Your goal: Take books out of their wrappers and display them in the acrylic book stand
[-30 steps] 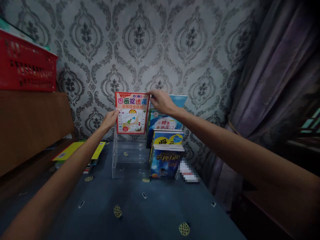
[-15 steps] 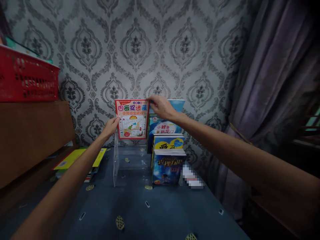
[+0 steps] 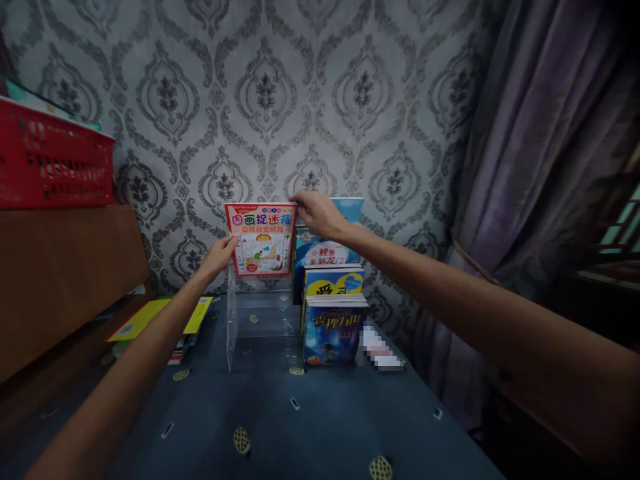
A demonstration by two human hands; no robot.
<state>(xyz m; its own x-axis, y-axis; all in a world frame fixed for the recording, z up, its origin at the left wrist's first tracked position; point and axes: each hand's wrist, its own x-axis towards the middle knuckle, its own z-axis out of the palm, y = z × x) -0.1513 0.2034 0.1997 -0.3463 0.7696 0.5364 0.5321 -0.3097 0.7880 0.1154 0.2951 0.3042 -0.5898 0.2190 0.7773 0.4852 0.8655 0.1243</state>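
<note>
A red-bordered picture book (image 3: pixel 262 250) stands upright at the back of a clear plastic book rack (image 3: pixel 231 327), on its left side. My left hand (image 3: pixel 221 255) is closed on the book's left edge, thumb on the cover. With its fingertips my right hand (image 3: pixel 320 215) pinches the top right corner. Just right of it stand books in stepped rows: a light blue one (image 3: pixel 350 210) at the back, a blue-green one (image 3: pixel 327 255), a yellow and blue one (image 3: pixel 334 283), and dark blue ones (image 3: pixel 333 337) in front. Whether the book's lower edge touches the rack is unclear.
A pile of books with a yellow one (image 3: pixel 163 315) on top lies at the left. Beyond it a wooden cabinet (image 3: pixel 70 273) carries a red basket (image 3: pixel 55 157). A blurred-out item (image 3: pixel 383 350) lies right of the rack. A purple curtain (image 3: pixel 505 167) hangs at the right.
The picture book's top now leans slightly to the left, with both hands still on it. The whole view has shifted a little; the other books stay in place.
</note>
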